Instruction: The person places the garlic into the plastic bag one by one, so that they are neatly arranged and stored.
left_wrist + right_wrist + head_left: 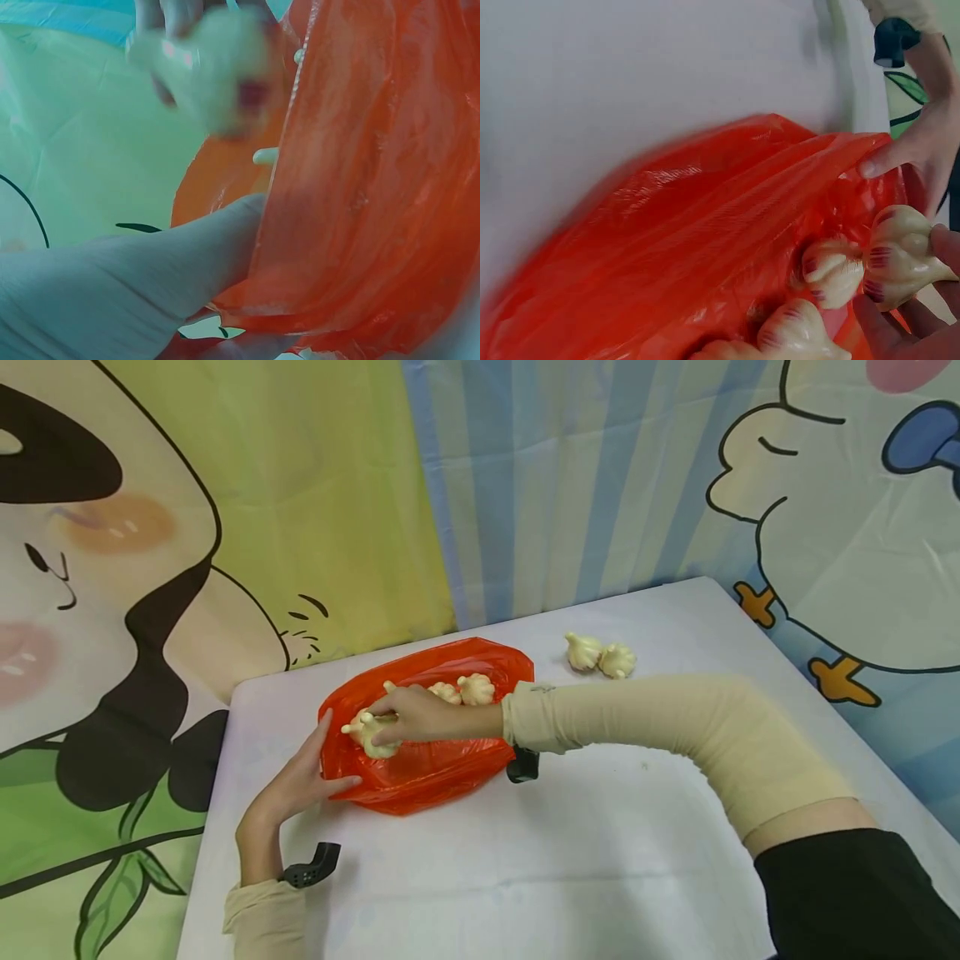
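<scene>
A red plastic bag (pixel 442 772) lies on the table with its mouth spread wide. At its left end my left hand (pixel 292 781) holds the rim, thumb toward the near edge and fingers at the far side. Over the bag's left part, my right hand (pixel 427 717) pinches a garlic bulb (pixel 375 739) between thumb and fingers. That bulb's purple-streaked cloves face the camera in the right wrist view. Several more garlic bulbs (pixel 476 689) lie inside the bag, partly hidden by the right hand. In the left wrist view the held bulb (pixel 210 71) is blurred.
Two garlic bulbs (pixel 600 656) sit side by side on the white-covered table (pixel 525 877), beyond the right forearm. Cartoon-printed curtains (pixel 337 527) hang along the table's back and sides. Each wrist carries a small black camera (pixel 311 866).
</scene>
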Demonstrator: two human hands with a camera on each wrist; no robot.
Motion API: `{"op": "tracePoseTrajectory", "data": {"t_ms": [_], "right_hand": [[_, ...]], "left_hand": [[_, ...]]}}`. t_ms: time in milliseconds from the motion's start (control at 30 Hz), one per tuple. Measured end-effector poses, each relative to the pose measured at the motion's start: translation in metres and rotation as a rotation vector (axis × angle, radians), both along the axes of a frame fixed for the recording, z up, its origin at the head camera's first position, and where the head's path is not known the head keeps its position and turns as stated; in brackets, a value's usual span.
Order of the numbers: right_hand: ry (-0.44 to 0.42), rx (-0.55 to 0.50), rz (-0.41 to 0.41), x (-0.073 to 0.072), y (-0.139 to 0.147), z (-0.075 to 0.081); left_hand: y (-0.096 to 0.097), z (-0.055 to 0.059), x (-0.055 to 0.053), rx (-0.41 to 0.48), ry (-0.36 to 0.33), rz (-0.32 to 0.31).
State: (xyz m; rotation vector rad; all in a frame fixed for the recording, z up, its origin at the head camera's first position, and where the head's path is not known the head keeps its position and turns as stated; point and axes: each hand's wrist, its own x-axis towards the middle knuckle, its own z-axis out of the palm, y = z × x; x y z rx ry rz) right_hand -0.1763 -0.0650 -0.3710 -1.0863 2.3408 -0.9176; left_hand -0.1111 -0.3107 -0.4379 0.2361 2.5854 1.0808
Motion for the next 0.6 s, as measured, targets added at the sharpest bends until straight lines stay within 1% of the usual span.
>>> {"op": "tracePoseTrajectory", "data": {"t_ms": [133,300,500,600], "right_hand": [[-0.014,0.076,0.007,-0.004,-0.022,-0.012],[-0.031,0.117,0.035,-0.005,-0.038,-0.024],[-0.071,0.114,0.038,-0.001,-0.047,-0.033],[-0.068,0.107,0.056,0.001,-0.049,-0.036]], "left_hand": [[0.002,-0.001,-0.001,0.003,0.007,-0.012],[0.002,0.001,0.000,-0.004,0.019,-0.014],[0.002,0.001,0.001,-0.007,0.034,-0.016],[0.001,0.002,0.001,-0.019,0.039,-0.021]]}}
